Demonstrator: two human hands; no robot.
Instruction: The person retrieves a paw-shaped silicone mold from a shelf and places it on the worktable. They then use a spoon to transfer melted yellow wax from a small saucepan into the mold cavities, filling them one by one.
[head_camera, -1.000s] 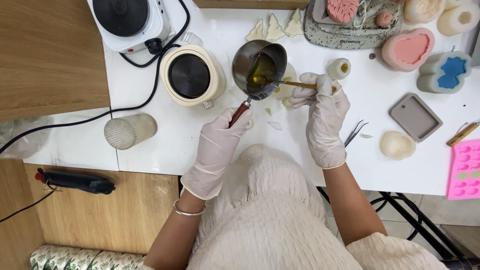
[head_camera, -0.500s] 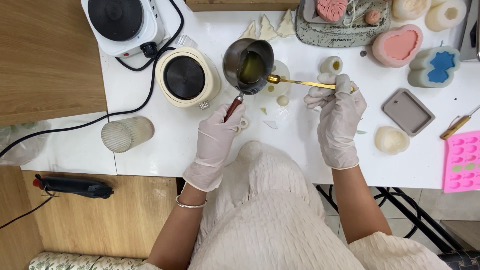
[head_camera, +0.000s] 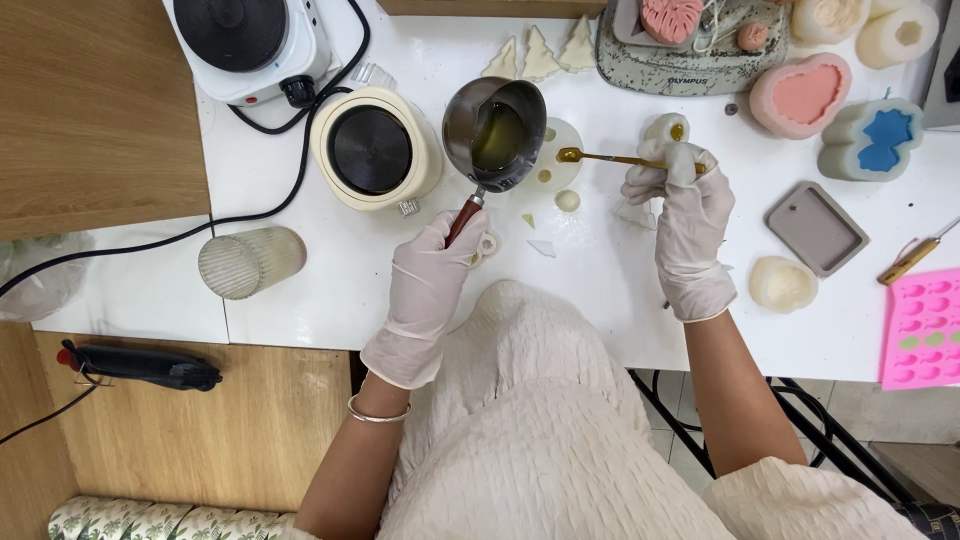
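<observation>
My left hand (head_camera: 432, 280), in a white glove, grips the red-brown handle of a small steel saucepan (head_camera: 495, 133) with yellow-green liquid in it, held above the white table (head_camera: 300, 290). My gloved right hand (head_camera: 688, 225) holds a gold spoon (head_camera: 600, 157) level, its bowl just right of the pan over a pale round mould (head_camera: 556, 160). A small round white piece (head_camera: 567, 200) and white scraps lie under the pan. A small cream mould (head_camera: 666, 128) stands just beyond my right hand.
A cream round heater (head_camera: 372, 150) and a white hot plate (head_camera: 250, 40) with black cables stand at the left, a ribbed glass (head_camera: 250, 262) nearer. Pink (head_camera: 808, 95), blue (head_camera: 868, 140), grey (head_camera: 816, 228) and bright pink (head_camera: 922, 330) moulds fill the right.
My right hand has drawn the spoon out of the pan and to the right, holding it level beside it. The pan stays in my left hand.
</observation>
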